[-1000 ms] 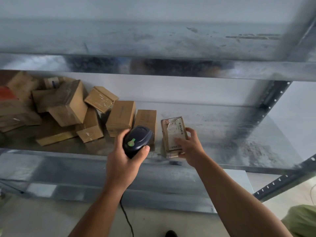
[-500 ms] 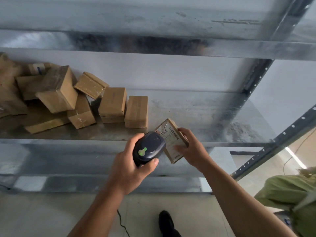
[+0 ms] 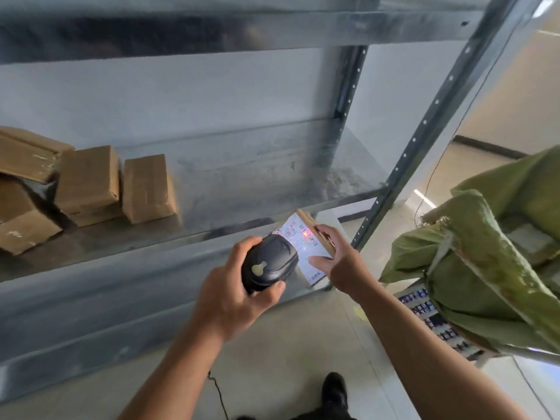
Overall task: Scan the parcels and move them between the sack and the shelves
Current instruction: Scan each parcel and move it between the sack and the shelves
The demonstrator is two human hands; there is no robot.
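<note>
**A:** Right at our feet, a dark shoe point(image 3: 333, 389) on the pale floor point(image 3: 288, 344), with a thin black cable point(image 3: 220, 398) trailing just beside it.

**B:** And up come two bare forearms. The left hand point(image 3: 230, 298) has its fingers and thumb wrapped firmly round a dark handheld scanner point(image 3: 269, 265), the green mark on its back facing us.

**A:** Just beside it, the right hand point(image 3: 342, 265) pinches a small cardboard parcel point(image 3: 303, 247). The thumb lies flat on the white label and the fingers are curled over the far edge.

**B:** The parcel is in the air, just in front of the shelf's front lip. It's tilted, with the label turned toward the scanner's nose. Whether the two actually touch, I cannot tell.

**A:** Look at that, a red spot point(image 3: 305, 234) glowing on the label, right among the printed bars!

**B:** Behind the hands is the shelf point(image 3: 257, 183) itself, scuffed grey metal.

**A:** Its left part carries brown boxes point(image 3: 148, 189). Two stand side by side, touching, and more are piled askew at the far left.

**B:** Off to the right is a green woven sack point(image 3: 472, 262), crumpled and slumped. It's near the right hand and well apart from those boxes.

**A:** A perforated steel upright point(image 3: 424, 125) runs between shelf and sack, and an upper deck point(image 3: 242, 28) spans overhead at the very back.
</note>
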